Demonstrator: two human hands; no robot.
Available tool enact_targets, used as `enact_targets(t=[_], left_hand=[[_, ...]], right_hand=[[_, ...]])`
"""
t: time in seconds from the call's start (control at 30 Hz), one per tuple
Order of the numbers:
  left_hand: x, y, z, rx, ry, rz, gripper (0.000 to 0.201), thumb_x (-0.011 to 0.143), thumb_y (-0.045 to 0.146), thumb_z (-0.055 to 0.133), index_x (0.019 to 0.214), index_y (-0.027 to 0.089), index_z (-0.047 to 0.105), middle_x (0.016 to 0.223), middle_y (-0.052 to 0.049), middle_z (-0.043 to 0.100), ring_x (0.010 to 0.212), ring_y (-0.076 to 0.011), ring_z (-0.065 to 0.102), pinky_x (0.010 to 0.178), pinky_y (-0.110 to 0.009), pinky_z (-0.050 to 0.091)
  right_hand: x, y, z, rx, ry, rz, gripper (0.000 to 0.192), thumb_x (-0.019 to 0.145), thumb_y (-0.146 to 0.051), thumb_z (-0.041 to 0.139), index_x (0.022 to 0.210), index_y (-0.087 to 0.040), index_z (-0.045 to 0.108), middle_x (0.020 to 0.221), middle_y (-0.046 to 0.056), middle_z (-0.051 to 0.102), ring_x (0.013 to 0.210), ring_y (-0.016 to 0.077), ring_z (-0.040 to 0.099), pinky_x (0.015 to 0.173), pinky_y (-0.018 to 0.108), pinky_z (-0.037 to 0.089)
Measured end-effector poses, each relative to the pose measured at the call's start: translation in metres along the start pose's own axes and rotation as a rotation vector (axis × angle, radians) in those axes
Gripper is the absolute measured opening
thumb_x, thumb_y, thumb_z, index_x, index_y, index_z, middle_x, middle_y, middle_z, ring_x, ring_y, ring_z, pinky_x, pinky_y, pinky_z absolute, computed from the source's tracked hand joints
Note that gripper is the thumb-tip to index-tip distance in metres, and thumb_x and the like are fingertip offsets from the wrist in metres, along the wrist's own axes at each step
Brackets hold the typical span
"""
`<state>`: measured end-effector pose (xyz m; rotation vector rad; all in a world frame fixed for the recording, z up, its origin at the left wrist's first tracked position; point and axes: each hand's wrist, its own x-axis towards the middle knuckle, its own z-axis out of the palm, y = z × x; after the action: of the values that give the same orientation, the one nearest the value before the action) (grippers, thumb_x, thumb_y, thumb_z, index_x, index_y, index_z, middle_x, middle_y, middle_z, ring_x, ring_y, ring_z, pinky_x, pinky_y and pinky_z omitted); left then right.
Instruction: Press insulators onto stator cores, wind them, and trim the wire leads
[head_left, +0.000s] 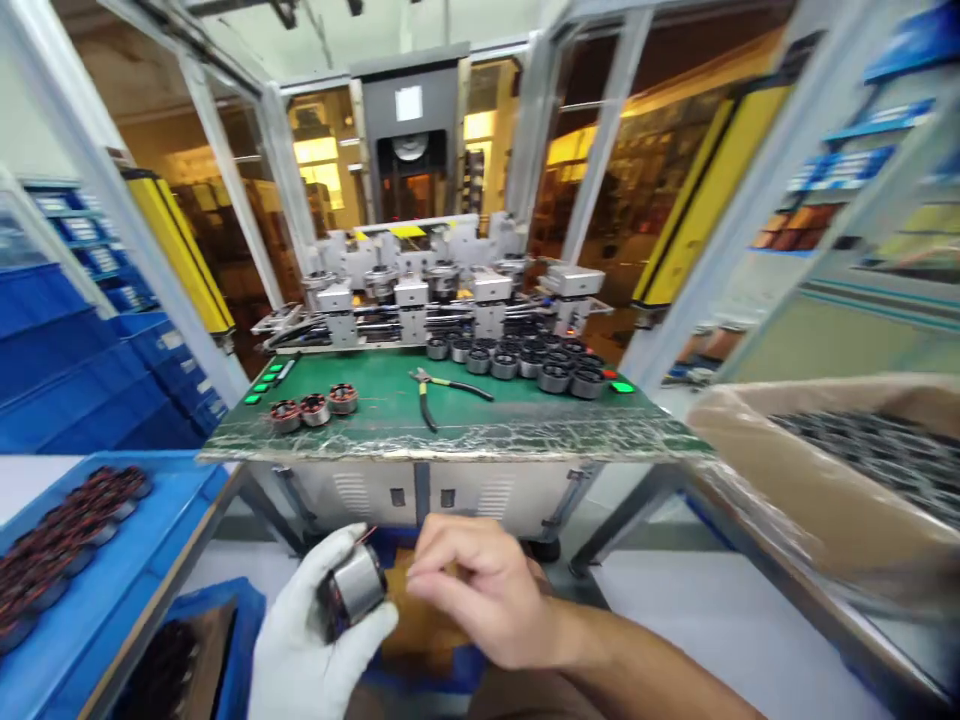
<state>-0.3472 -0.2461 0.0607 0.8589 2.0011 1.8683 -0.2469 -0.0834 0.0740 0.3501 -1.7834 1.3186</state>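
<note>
At the far left a shallow blue plastic tray [161,520] holds rows of dark, copper-wound round parts [64,540], and behind it blue plastic crates [67,350] are stacked; low in the view, the left hand [315,640], in a white glove, is clenched around a small silver metal cylinder with a dark end [352,590], which sits in the palm below the near edge of the bench, tilted, with a thin red wire showing at its top; just beside it the bare right hand [480,590] hovers with fingers curled and thumb and forefinger pinched together close to the cylinder, though whether they touch it or grip anything cannot be told; above the hands a green-topped workbench [390,415] carries three round copper-wound stators [315,408] in a row near its left edge, beside small lit green buttons [266,382]; near the middle of the bench lie yellow-handled pliers [442,388], flat and well apart from both hands; to their right a cluster of silver and black metal rings [525,358] stands just before a grey multi-station machine [442,285]; at the far right an open brown cardboard box [817,470] lined with clear plastic holds many dark parts, blurred
</note>
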Motion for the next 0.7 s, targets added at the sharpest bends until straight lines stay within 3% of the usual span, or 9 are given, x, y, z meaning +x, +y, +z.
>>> enact_targets(t=[0.17,0.27,0.37,0.43,0.47,0.53,0.6,0.7], left_hand=[[-0.014,-0.003,0.0,-0.243,-0.076,-0.102,0.057,0.065,0.037,0.084,0.117,0.021,0.067,0.12,-0.012,0.072,0.104,-0.0302,0.071,0.087,-0.035,0.061],[-0.02,-0.011,-0.006,-0.268,0.003,-0.066,0.052,0.068,0.037,0.082,0.115,0.021,0.068,0.122,-0.013,0.071,0.108,-0.0301,0.07,0.09,-0.035,0.06],[-0.021,-0.017,-0.018,-0.164,0.137,0.028,0.044,0.071,0.031,0.081,0.114,0.025,0.068,0.124,-0.009,0.071,0.112,-0.0284,0.068,0.093,-0.034,0.059],[-0.018,-0.02,-0.026,-0.095,0.236,0.099,0.043,0.071,0.027,0.081,0.113,0.027,0.068,0.125,-0.008,0.071,0.113,-0.028,0.068,0.093,-0.035,0.06],[-0.017,-0.022,-0.028,-0.073,0.28,0.126,0.044,0.071,0.026,0.081,0.113,0.027,0.067,0.125,-0.007,0.071,0.114,-0.0279,0.068,0.093,-0.035,0.06],[-0.014,-0.025,-0.03,-0.057,0.341,0.148,0.046,0.071,0.024,0.081,0.115,0.027,0.066,0.125,-0.006,0.071,0.115,-0.0275,0.067,0.095,-0.037,0.06],[-0.011,-0.029,-0.03,-0.058,0.375,0.15,0.05,0.07,0.024,0.082,0.117,0.027,0.066,0.128,-0.005,0.069,0.117,-0.0277,0.066,0.097,-0.038,0.058],[-0.009,-0.031,-0.03,-0.029,0.397,0.106,0.055,0.069,0.027,0.083,0.122,0.029,0.064,0.129,-0.004,0.068,0.115,-0.0284,0.067,0.099,-0.04,0.058]], right_hand=[[-0.002,0.007,0.001,-0.016,-0.045,0.146,0.018,0.088,-0.016,0.065,0.071,-0.017,0.063,0.063,0.0,0.061,0.057,0.0082,0.054,0.054,0.019,0.042],[0.006,0.01,-0.01,-0.05,-0.106,0.183,0.023,0.09,-0.021,0.063,0.067,-0.017,0.061,0.06,0.0,0.059,0.054,0.0089,0.053,0.051,0.02,0.041],[0.031,0.026,-0.035,-0.262,-0.012,0.228,0.029,0.093,-0.032,0.06,0.068,-0.017,0.061,0.065,0.002,0.061,0.058,0.0117,0.057,0.056,0.023,0.046],[0.056,0.048,-0.052,-0.594,0.061,0.255,0.025,0.091,-0.039,0.062,0.089,-0.015,0.066,0.09,0.008,0.069,0.083,0.0175,0.065,0.077,0.03,0.054],[0.068,0.06,-0.058,-0.785,0.035,0.285,0.034,0.089,-0.041,0.066,0.107,-0.013,0.066,0.111,0.014,0.067,0.103,0.0221,0.063,0.093,0.036,0.051],[0.089,0.087,-0.067,-1.052,-0.083,0.386,0.071,0.084,-0.048,0.072,0.138,-0.008,0.05,0.144,0.024,0.045,0.137,0.0335,0.041,0.114,0.049,0.034],[0.102,0.108,-0.071,-1.155,-0.155,0.497,0.091,0.081,-0.057,0.072,0.148,-0.005,0.038,0.151,0.03,0.029,0.143,0.0441,0.026,0.114,0.063,0.024],[0.106,0.118,-0.079,-1.208,-0.224,0.607,0.086,0.086,-0.062,0.064,0.148,-0.007,0.038,0.145,0.029,0.038,0.139,0.0444,0.034,0.11,0.069,0.027]])
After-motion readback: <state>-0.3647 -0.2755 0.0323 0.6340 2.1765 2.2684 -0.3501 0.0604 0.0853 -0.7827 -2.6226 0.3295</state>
